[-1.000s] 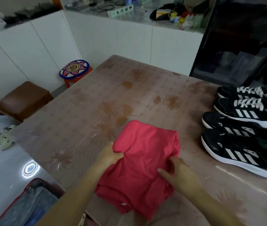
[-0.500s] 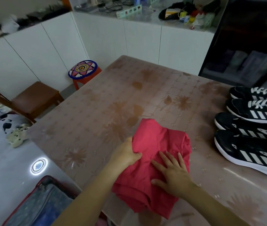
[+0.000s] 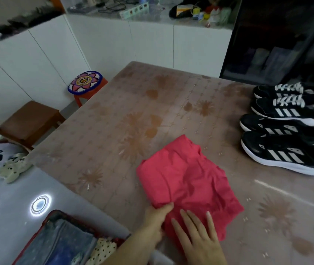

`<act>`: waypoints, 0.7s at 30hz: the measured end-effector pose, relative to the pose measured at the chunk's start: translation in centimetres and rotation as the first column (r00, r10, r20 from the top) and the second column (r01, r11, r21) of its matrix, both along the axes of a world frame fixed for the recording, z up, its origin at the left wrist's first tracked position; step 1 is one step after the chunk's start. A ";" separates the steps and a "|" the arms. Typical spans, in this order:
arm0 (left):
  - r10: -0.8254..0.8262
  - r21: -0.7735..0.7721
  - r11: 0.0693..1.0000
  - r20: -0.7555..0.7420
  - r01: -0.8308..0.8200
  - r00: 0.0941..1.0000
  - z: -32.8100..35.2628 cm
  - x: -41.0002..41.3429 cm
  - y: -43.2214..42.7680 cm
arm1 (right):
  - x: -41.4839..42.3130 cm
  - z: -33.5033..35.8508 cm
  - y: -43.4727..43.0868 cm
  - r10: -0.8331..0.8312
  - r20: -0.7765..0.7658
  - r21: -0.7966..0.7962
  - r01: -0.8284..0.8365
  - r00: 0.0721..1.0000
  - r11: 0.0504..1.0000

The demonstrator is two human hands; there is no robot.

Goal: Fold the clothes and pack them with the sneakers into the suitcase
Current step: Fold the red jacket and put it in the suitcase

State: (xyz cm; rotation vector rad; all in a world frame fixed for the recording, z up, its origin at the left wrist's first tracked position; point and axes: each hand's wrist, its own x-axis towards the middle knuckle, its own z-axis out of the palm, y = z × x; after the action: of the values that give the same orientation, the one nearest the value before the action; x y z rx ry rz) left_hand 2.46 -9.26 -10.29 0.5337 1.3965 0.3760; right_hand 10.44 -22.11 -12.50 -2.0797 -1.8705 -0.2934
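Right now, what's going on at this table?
A person is folding a red garment on the table. The left hand grips its near corner while the right hand lies flat on the cloth, fingers straight. Four black sneakers sit in a row at the table's right side, untouched. The open suitcase is beside the table at lower left, with blue and polka-dot fabric inside.

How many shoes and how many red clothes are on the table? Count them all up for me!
Black sneakers: 4
Red garment: 1
Total on the table: 5
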 end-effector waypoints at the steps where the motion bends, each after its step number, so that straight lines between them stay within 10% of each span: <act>1: 0.018 -0.074 0.997 0.053 -0.014 0.998 0.6 0.2 -1.0 | 0.2 -0.2 -0.8 -0.029 0.011 -0.028 0.029 1.000 0.999; 5: -0.229 -0.194 0.948 0.141 0.253 0.963 2.7 -0.2 -3.2 | 3.2 -0.2 -4.0 -0.146 -0.024 -0.161 0.141 0.989 0.977; 7: -0.592 0.040 0.804 -0.052 0.594 0.804 2.8 -1.7 -3.1 | 4.9 0.4 -5.1 -0.138 -0.081 -0.204 0.119 0.987 0.972; 10: -0.493 0.616 0.086 -0.657 0.783 0.571 2.8 -4.0 -0.7 | 6.8 1.2 -6.0 -0.055 -0.151 -0.317 0.004 0.987 0.948; 12: -0.357 0.519 -0.393 -0.847 0.759 0.394 3.5 -3.9 1.8 | 7.9 1.3 -6.8 0.001 -0.205 -0.353 -0.075 0.979 0.933; 14: -0.281 0.200 -0.648 -0.959 0.735 0.013 3.8 -2.8 3.6 | 8.8 1.4 -7.8 0.029 -0.273 -0.353 -0.128 0.962 0.927; 17: -0.201 -0.060 -0.776 -0.920 0.628 -0.336 2.9 -2.0 5.3 | 10.1 1.5 -9.4 -0.018 -0.396 -0.352 -0.134 0.918 0.926; 21: -0.230 -0.038 -0.784 -0.910 0.619 -0.346 2.1 -2.8 6.1 | 11.5 2.9 -10.4 -0.247 -0.711 -0.352 -0.029 0.658 0.936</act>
State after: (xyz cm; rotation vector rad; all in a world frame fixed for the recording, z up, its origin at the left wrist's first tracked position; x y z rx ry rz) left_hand -0.39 -3.15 -8.21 2.8762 0.0830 -0.7580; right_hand 21.97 -32.53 -9.65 -2.0385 -1.3186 0.8201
